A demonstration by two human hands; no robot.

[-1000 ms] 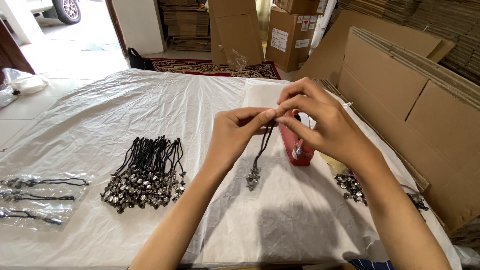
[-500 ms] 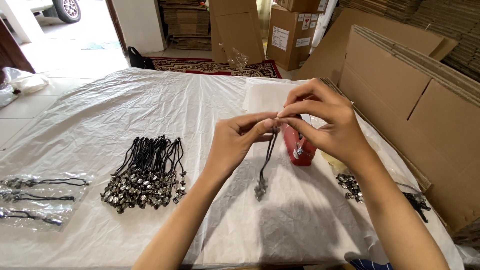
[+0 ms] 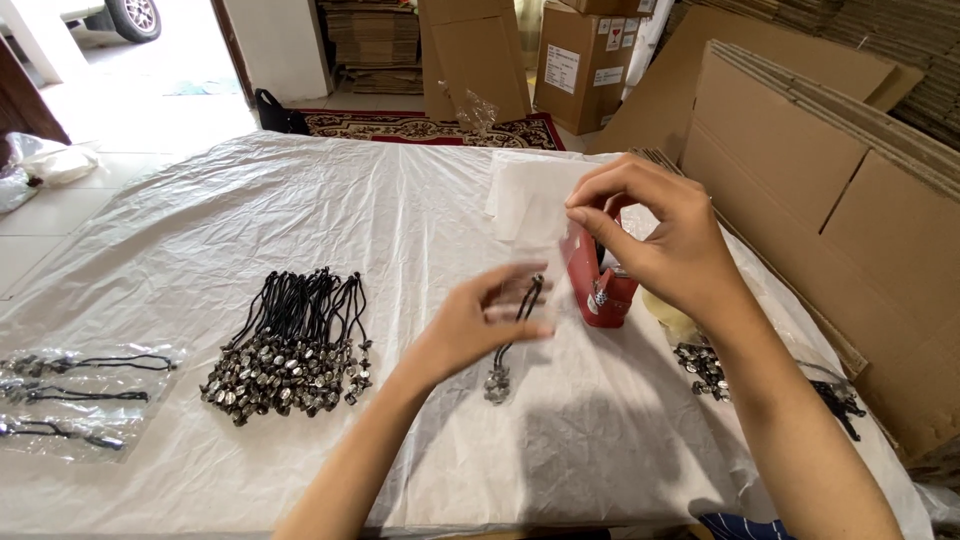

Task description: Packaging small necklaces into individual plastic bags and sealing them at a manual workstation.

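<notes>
Left hand (image 3: 480,325) grip clamped on black cord necklace (image 3: 512,335), pendant hanging just above counter (image 3: 300,200). Right hand (image 3: 650,240) pinches clear bag (image 3: 530,205) above red dispenser (image 3: 597,285). Keep bag mouth spread (film is slippery), feed pendant first, cord straight.

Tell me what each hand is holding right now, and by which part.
The left hand holds a black cord necklace by its cord, pendant hanging below. The right hand pinches the top edge of a clear plastic bag with its fingers.
</notes>
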